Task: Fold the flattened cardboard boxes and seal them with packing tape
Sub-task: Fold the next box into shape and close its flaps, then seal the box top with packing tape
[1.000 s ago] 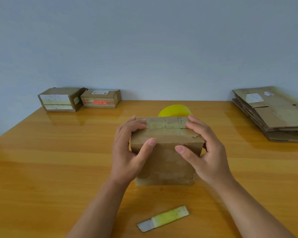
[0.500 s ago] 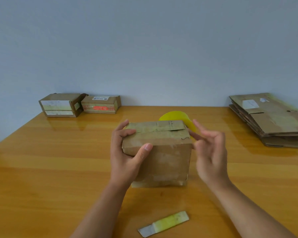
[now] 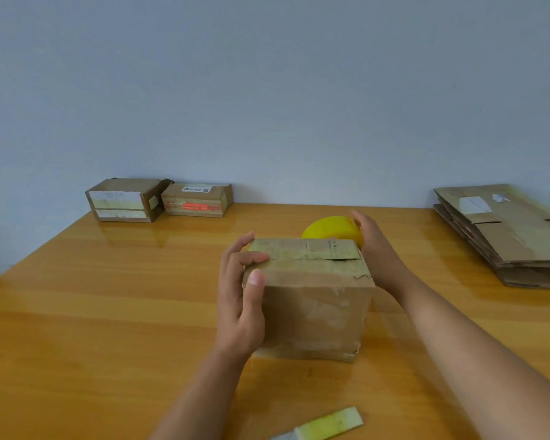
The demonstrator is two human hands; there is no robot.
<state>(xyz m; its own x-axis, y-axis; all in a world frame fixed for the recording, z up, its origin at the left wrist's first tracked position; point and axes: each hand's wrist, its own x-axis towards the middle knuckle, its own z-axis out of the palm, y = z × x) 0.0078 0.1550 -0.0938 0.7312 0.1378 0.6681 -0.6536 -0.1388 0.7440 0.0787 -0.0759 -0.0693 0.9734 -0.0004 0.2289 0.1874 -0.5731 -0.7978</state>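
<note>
- The folded box (image 3: 311,296) stands at the table's (image 3: 108,312) centre, its top flaps shut and taped, with a gap at the seam's right end.
- The left hand (image 3: 240,300) grips the box's nine o'clock side, thumb on the front edge, fingers curled over the top.
- The right hand (image 3: 373,249) reaches past the box's two o'clock corner to the yellow tape roll (image 3: 329,228), fingers against it; whether it grips is unclear.
- At six o'clock lies a yellowish strip (image 3: 327,427).
- Two sealed boxes (image 3: 159,200) sit at ten o'clock, a flat cardboard stack (image 3: 515,230) at two o'clock.

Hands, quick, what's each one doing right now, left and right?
Left hand: holds the folded box by its left edge, thumb on the front, fingers on top.
Right hand: reaching behind the box to the yellow tape roll; grip cannot be told.
</note>
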